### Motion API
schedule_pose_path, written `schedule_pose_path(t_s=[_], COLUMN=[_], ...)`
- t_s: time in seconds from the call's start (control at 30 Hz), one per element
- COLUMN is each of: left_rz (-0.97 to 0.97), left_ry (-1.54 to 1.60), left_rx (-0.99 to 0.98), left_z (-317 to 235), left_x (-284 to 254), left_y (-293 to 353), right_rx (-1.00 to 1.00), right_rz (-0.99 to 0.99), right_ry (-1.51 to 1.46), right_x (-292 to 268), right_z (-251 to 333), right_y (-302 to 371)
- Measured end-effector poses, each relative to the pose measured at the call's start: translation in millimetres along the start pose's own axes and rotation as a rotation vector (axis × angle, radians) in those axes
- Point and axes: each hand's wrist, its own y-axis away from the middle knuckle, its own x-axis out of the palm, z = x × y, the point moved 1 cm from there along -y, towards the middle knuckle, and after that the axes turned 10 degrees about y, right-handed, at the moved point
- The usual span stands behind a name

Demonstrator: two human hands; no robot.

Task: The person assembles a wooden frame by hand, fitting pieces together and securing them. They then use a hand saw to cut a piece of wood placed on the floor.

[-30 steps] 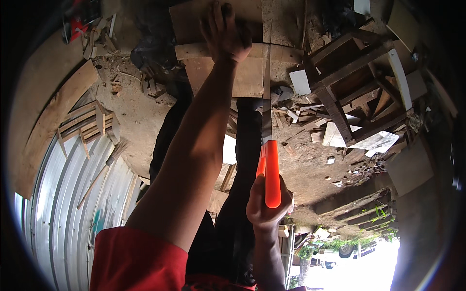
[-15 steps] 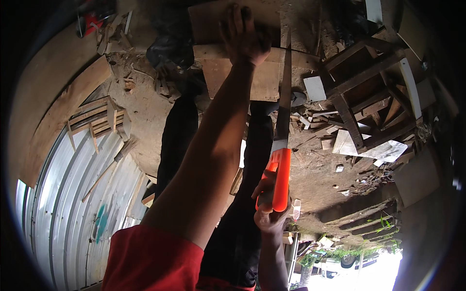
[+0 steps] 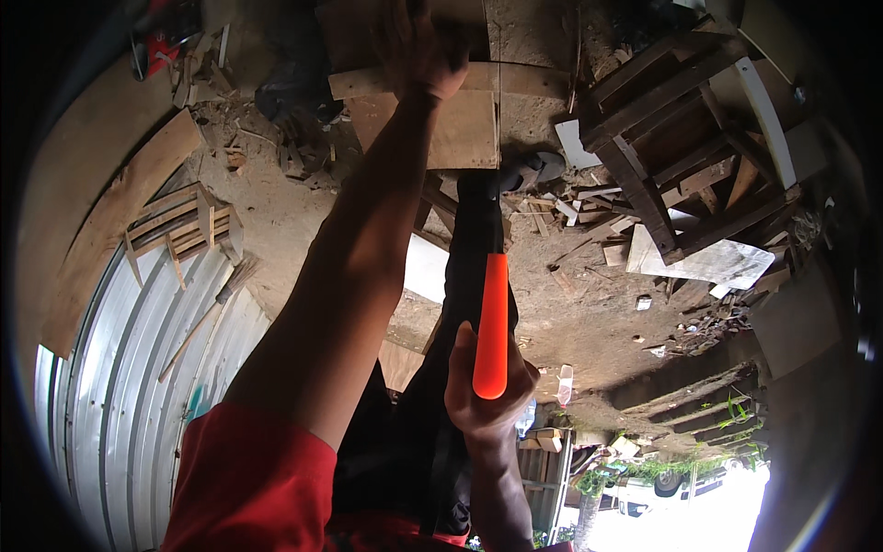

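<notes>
A flat wooden board [image 3: 464, 138] lies in front of me across a pale wooden strip [image 3: 529, 81]. My left hand [image 3: 425, 63] presses down on the wood, its fingers stretched out and partly in shadow. The bright orange handle [image 3: 494, 317] of a handsaw is gripped in my right hand [image 3: 486, 391], closer to my body. The saw's blade [image 3: 499, 110] points away from me and is seen edge-on as a thin line at the board's right side. Whether its teeth touch the wood, I cannot tell.
To the right lies a dark wooden frame [image 3: 676, 138] among scraps and a white panel [image 3: 694, 258]. A slatted wooden piece [image 3: 189, 230] and a broom [image 3: 221, 294] are near the corrugated metal sheet [image 3: 138, 396] on the left. My shoe [image 3: 533, 172] is beside the board.
The saw has turned from showing its blade's flat side to standing edge-on, and it lies further left in view. The board and my left hand also appear further left and higher.
</notes>
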Motion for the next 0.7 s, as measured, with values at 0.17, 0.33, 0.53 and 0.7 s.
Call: schedule_pose_path(t_s=[0.17,0.33,0.53,0.7], left_rz=[-0.020,-0.016,0.057,0.193], left_ry=[0.014,-0.046,0.067,0.149], left_rx=[0.005,0.025,-0.027,-0.007], left_z=[-4,-1,-21,13], left_x=[3,1,-20,-5], left_y=[-1,-2,-5,-2], right_rx=[-0.003,0.009,0.046,0.095], right_rz=[0.006,-0.061,-0.079,-0.057], right_ry=[0.007,-0.007,0.010,-0.059], right_x=[-1,2,5,0], right_z=[-11,-15,-13,-12], right_y=[5,6,11,6])
